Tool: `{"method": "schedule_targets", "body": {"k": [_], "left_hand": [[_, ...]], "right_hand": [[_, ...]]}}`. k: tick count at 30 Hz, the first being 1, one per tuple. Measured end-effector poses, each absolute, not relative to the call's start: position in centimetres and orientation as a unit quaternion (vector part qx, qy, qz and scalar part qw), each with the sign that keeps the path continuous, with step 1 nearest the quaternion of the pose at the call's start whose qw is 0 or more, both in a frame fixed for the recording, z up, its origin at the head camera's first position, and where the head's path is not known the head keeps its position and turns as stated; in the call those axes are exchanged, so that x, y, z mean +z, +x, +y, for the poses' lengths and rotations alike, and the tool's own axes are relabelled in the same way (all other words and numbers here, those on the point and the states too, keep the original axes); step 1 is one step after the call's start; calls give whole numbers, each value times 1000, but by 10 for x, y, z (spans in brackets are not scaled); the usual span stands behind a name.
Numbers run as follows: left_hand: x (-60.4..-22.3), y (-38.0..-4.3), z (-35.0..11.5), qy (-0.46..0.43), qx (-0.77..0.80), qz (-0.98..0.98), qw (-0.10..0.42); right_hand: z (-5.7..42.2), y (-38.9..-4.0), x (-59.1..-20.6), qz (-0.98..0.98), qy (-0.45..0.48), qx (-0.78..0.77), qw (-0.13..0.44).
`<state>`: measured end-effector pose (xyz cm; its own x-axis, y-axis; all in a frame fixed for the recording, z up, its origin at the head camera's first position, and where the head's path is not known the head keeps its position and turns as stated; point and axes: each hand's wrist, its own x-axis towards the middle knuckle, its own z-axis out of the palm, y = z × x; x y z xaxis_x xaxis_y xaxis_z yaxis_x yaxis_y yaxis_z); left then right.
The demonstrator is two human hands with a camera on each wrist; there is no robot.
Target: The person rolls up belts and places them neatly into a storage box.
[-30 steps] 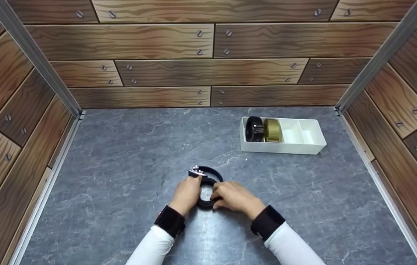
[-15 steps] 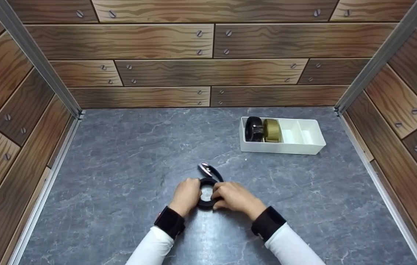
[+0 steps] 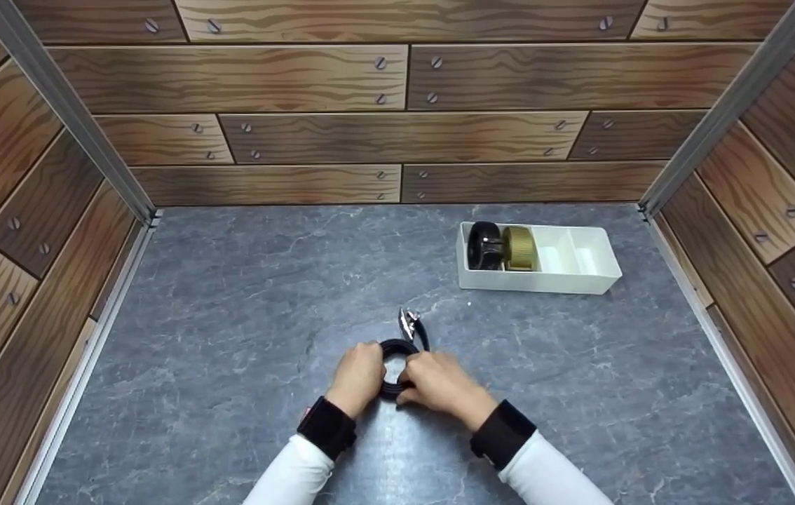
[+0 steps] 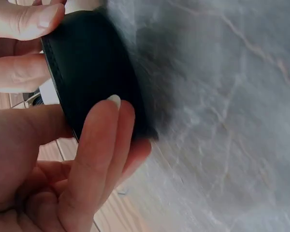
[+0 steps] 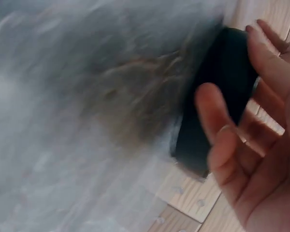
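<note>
A black belt (image 3: 391,390), rolled into a coil, stands on edge between both hands near the middle of the table. Its shiny metal buckle (image 3: 408,324) sticks out at the far side on a short free stretch of strap. My left hand (image 3: 357,375) grips the coil's left side; in the left wrist view its fingers (image 4: 99,145) lie against the outer strap. On the right side my right hand (image 3: 441,384) holds the coil, and the right wrist view shows its fingers (image 5: 213,108) on the strap (image 5: 227,72). The inner turns are partly hidden by the fingers.
A white divided box (image 3: 531,280) stands at the back right. In it sit a rolled black belt (image 3: 485,247) and a rolled gold-brown belt (image 3: 519,248). Wood-patterned walls (image 3: 397,140) close off the back and both sides of the grey marbled table (image 3: 229,315).
The buckle has swung from the upper left of the coil round to the right, and its free strap has grown shorter. Both hands stay at the coil, with small shifts.
</note>
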<state>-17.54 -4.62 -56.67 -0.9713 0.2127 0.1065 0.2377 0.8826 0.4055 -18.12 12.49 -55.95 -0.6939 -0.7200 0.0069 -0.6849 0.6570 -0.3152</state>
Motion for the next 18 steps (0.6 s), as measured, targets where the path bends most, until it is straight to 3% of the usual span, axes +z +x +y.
{"method": "schedule_targets", "body": {"k": [5, 9, 13, 18], "left_hand": [[-568, -175, -47, -139, -194, -970, 48], [-568, -175, -47, -146, -192, -969, 46], [-568, -174, -48, -157, -185, -968, 65], [-568, -173, -48, -162, -185, -966, 78]], "right_hand": [[133, -190, -550, 893, -392, -196, 103], [143, -205, -545, 901, -347, -244, 85], [149, -218, -542, 936, -289, -194, 56], [154, -232, -536, 951, -256, -142, 96]]}}
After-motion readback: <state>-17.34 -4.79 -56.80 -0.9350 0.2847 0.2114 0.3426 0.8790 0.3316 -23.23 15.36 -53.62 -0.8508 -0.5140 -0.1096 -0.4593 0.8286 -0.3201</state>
